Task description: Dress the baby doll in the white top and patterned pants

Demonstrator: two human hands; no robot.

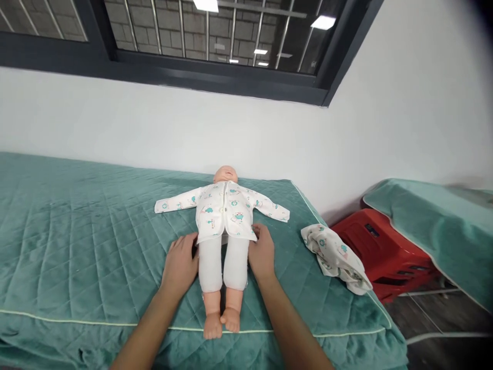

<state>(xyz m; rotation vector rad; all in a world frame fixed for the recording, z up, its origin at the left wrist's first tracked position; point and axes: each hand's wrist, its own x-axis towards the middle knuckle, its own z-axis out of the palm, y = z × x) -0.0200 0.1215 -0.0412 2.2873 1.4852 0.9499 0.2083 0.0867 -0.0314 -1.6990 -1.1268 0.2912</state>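
A baby doll (226, 174) lies on its back on the green quilted bed cover, head by the wall and bare feet toward me. It wears a white printed baby jacket (219, 210), fastened at the top and parted at the lower front, with the sleeves spread wide. White pants (210, 264) cover its legs to above the ankles. My left hand (180, 263) is curled at the jacket's left hem, its thumb beside the leg. At the opposite hem, my right hand (262, 253) is curled against the cloth. Fingertips of both hands are partly hidden.
A crumpled printed white cloth (336, 258) lies near the right edge of the bed cover (96, 246). Beyond that edge stands a red plastic stool (389, 252), partly under another green cover (447, 221). A white wall (134, 118) and barred window (215, 31) rise behind.
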